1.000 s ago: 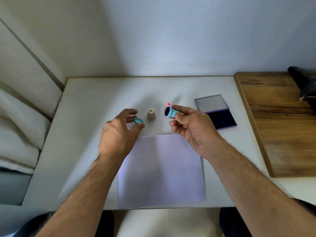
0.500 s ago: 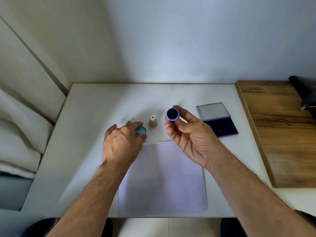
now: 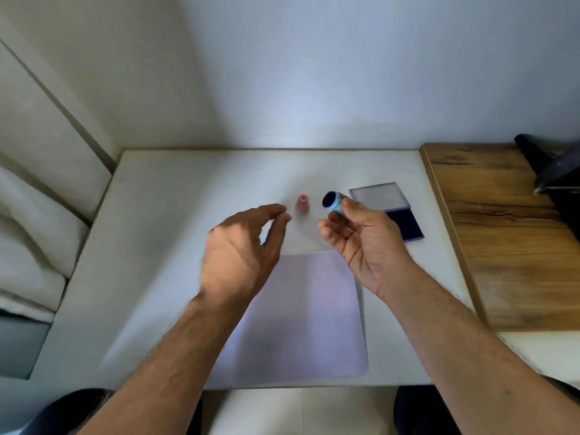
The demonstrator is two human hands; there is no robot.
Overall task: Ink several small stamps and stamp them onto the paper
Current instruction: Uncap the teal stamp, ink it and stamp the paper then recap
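White tabletop (image 3: 188, 215) runs up to a plain pale wall, with a wooden board (image 3: 502, 230) butted against its right edge and a dark object (image 3: 555, 171) at the far right, its nature unclear.

Right hand (image 3: 364, 246) is raised above the table, palm turned toward the camera, forearm entering from the lower right. Thumb and forefinger pinch a small teal stamp (image 3: 333, 204) by its body; the dark, inked-looking face points up and to the left. The remaining fingers curl loosely beneath it.

Left hand (image 3: 241, 249) hovers above the table, back of the hand toward the camera, forearm entering from the lower left. Thumb and forefinger are curved toward each other with a clear gap between the tips; nothing is seen held between them. A sliver of teal shows beneath the hand; its identity cannot be determined.

Pink stamp (image 3: 302, 204) stands upright on the table between the two hands, touched by neither. Ink pad (image 3: 389, 211) lies open behind the right hand, lid folded back, dark pad exposed. Paper (image 3: 314, 324) lies flat near the front edge, below both hands; no marks are discernible on it.
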